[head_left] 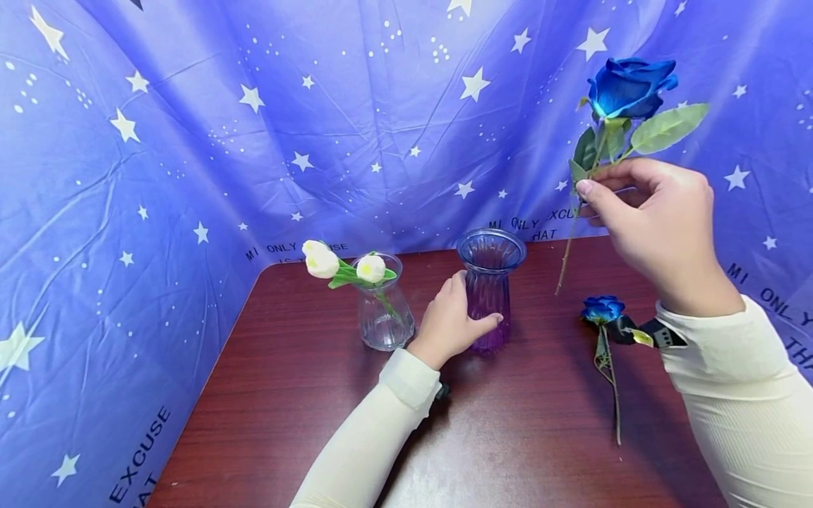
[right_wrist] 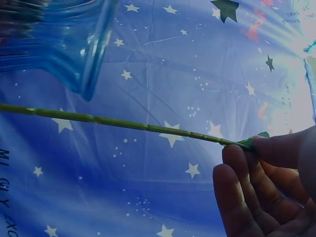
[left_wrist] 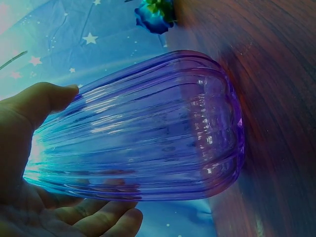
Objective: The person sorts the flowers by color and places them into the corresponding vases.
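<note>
Between thumb and fingertips, my right hand point(head_left: 667, 219) pinches the green stem point(right_wrist: 118, 122) of a blue rose point(head_left: 631, 88) just below its leaves. The flower is raised upright, its bare stem slanting down to the right of a blue-purple ribbed glass vase point(head_left: 489, 296). That vase stands on the table, and my left hand point(head_left: 447, 317) grips its side, thumb on one side and fingers on the other in the left wrist view. A second blue rose point(head_left: 603, 309) lies on the table below the right hand, its stem pointing toward me.
Left of my left hand stands a clear glass vase point(head_left: 384, 328) holding white tulips point(head_left: 320, 259) that lean left. The dark red wooden table point(head_left: 286, 416) meets a blue star-patterned cloth point(head_left: 381, 106) at its back and sides.
</note>
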`<state>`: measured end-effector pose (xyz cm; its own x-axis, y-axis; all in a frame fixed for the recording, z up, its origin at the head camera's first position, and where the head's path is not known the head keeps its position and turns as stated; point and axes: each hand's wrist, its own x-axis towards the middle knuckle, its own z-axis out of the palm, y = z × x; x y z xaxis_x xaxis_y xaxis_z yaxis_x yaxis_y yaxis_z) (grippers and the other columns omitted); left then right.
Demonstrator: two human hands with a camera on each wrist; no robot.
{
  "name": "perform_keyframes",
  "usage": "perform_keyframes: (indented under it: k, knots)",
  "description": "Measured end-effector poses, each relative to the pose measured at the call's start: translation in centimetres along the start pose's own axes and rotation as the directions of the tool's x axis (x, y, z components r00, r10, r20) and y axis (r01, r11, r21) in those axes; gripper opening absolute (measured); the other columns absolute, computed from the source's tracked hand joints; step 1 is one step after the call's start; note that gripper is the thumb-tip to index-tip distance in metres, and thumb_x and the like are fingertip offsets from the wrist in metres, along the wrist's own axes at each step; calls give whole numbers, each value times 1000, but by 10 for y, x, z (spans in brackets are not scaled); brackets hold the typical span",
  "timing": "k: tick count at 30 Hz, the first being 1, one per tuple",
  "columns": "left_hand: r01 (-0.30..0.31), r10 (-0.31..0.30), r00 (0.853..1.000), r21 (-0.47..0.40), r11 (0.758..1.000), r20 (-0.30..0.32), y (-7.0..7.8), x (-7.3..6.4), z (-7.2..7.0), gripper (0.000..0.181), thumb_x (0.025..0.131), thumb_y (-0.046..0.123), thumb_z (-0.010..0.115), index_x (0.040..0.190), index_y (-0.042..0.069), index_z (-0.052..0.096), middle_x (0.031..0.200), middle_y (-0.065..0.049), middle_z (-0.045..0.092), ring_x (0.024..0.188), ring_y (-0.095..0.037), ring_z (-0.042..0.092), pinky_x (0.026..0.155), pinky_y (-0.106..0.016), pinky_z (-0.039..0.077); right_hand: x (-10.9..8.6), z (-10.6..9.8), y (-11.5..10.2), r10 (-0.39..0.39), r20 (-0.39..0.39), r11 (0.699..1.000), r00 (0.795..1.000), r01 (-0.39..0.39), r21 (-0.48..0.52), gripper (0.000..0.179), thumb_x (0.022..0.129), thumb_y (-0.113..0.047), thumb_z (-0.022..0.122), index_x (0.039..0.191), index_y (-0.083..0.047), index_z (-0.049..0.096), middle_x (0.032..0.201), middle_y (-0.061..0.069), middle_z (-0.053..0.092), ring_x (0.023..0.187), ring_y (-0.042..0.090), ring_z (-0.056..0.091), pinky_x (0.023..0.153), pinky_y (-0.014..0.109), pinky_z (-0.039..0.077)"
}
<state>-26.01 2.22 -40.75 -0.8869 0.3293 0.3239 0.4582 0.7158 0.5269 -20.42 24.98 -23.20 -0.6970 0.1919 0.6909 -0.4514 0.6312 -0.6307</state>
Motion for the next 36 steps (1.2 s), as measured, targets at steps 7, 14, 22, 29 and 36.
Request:
perform_keyframes:
  k: [7, 14, 22, 29, 36]
  knots:
    - [8, -8, 1000, -11, 1000, 10, 0, 0, 0, 90, 83, 55, 80, 150, 8, 42, 139, -8, 59, 122, -26, 65, 103, -41, 54, 7, 3, -11, -6, -12, 998, 1000, 7, 62, 19, 91, -18, 79, 102, -3, 79, 78, -24, 73, 62, -4, 71, 61, 10, 54]
    - [8, -8, 1000, -2, 1000, 17, -1, 0, 0, 90, 83, 56, 80, 149, 8, 42, 139, -8, 59, 122, -25, 64, 103, -40, 54, 13, 4, -18, -20, -28, 992, 999, 23, 125, 16, 90, -13, 78, 101, 0, 78, 78, -19, 74, 62, -1, 72, 60, 13, 56]
    - [3, -3, 1000, 1, 1000, 16, -1, 0, 1, 91, 84, 56, 80, 150, 7, 42, 140, -8, 58, 124, -25, 64, 104, -40, 54, 20, 5, -27, -30, -54, 985, 998, 39, 168, 14, 90, -11, 77, 99, -1, 78, 79, -12, 76, 61, 3, 73, 59, 16, 57]
    - [-3, 3, 1000, -4, 1000, 9, -1, 0, 0, 89, 83, 55, 80, 149, 7, 43, 137, -8, 60, 120, -26, 65, 101, -41, 55, 24, 8, -33, -49, -126, 970, 991, 77, 231, 11, 89, -6, 76, 97, 1, 78, 79, -3, 78, 61, 7, 73, 59, 19, 58]
    - [-3, 3, 1000, -2, 1000, 7, 0, 0, 0, 88, 83, 55, 80, 148, 7, 43, 136, -8, 60, 119, -26, 66, 101, -42, 56, 24, 15, -40, -33, -115, 964, 993, 62, 259, 8, 89, -7, 77, 96, -3, 78, 78, -7, 77, 63, 5, 73, 61, 18, 58]
